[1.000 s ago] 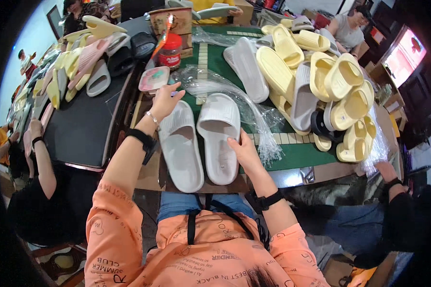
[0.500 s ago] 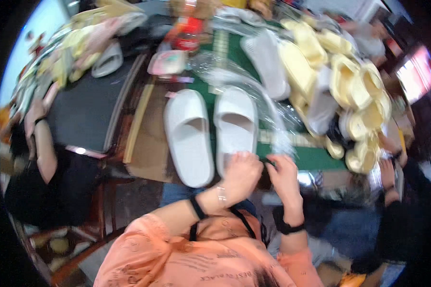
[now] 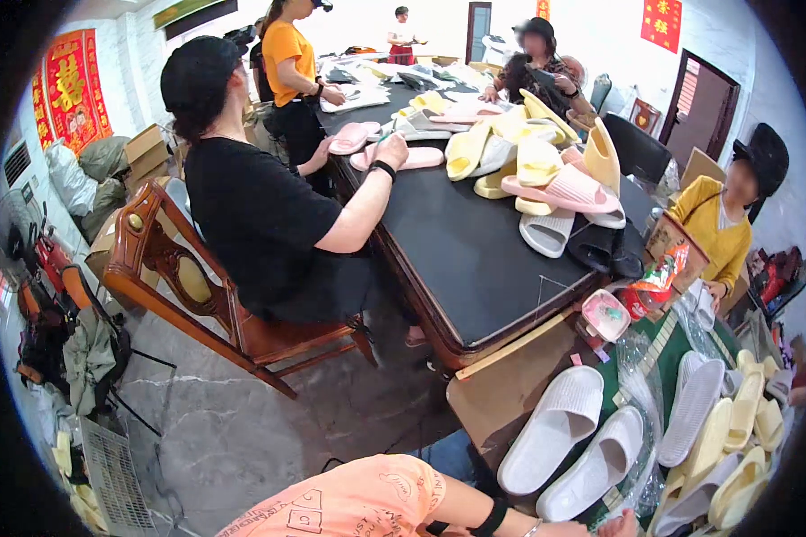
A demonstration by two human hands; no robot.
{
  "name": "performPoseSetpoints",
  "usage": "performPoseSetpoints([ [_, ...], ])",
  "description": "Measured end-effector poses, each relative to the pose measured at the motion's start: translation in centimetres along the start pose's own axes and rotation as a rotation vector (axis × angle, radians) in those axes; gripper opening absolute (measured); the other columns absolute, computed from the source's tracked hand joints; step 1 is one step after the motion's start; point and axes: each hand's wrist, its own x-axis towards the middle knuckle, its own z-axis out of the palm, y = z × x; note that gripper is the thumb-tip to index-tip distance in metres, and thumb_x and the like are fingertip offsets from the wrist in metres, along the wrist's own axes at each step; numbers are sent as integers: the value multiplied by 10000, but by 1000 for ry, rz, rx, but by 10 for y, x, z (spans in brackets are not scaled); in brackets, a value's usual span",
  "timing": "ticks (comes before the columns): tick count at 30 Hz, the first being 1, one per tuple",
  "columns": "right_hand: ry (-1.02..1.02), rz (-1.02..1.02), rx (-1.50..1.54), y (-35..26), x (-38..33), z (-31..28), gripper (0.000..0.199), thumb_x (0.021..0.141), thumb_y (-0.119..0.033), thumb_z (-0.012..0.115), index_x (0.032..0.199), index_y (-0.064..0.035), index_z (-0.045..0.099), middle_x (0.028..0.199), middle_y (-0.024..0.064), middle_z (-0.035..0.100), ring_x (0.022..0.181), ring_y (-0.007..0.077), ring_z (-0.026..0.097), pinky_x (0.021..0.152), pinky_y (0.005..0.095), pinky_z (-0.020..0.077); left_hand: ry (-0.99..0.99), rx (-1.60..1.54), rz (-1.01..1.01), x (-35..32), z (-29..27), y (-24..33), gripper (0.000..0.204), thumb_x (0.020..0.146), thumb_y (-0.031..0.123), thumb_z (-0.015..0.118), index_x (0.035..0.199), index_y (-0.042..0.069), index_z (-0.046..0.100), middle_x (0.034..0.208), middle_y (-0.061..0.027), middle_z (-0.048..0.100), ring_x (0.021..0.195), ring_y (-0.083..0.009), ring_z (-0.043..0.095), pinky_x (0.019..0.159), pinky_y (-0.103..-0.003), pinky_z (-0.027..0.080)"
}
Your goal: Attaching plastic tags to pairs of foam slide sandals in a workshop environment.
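At the lower edge my left hand [image 3: 620, 525] shows only in part, its fingers curled; what they hold, if anything, is hidden. A black band and a bracelet are on that arm. Just beyond the hand, a pair of white slippers lies side by side: the left slipper [image 3: 546, 438] and the right slipper [image 3: 591, 470]. They rest on brown cardboard and a green mat [image 3: 611, 380]. Clear plastic wrap [image 3: 640, 394] lies along the right slipper. My right hand is out of view.
Grey and cream slippers [image 3: 724, 447] crowd the right side. A pink-rimmed dish [image 3: 605, 315] and a red packet [image 3: 651, 285] sit behind. On the black table [image 3: 457, 268], a person in black [image 3: 269, 224] handles pink slippers. A wooden chair [image 3: 197, 277] stands left.
My view has swung up and to the left, so the slippers now sit at the lower right. My right hand has gone out of view, and my left is mostly cut off.
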Motion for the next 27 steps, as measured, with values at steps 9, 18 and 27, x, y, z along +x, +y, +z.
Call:
performPoseSetpoints([
  [9, -100, -83, 254, -34, 26, 10, 296, 881, -164, 448, 613, -133, 325, 543, -32, 277, 474, 104, 246, 451, 272, 211, -287, -421, 345, -26, -26, 17, 160, 834, 157, 540, 818, -1, 558, 742, -115, 580, 683, -219, 539, 631, -324, 430],
  [18, -145, -112, 414, 21, 101, -44, 209, 866, -213, 487, 933, -17, 515, 689, 48, 481, 569, 168, 456, 472, 310, 370, -207, -469, 278, -46, -82, 18, 131, 825, 110, 496, 823, -20, 510, 743, -102, 503, 727, -190, 478, 684, -284, 399],
  [27, -69, -1237, -729, -52, -117, 33, 181, 732, 2, 521, 911, -17, 541, 945, 161, 514, 914, 315, 488, 825, 381, 383, -206, 43, -99, -70, -103, 14, 139, 847, 201, 513, 857, 72, 565, 608, -83, 539, 536, -233, 526, 517, -322, 412],
])
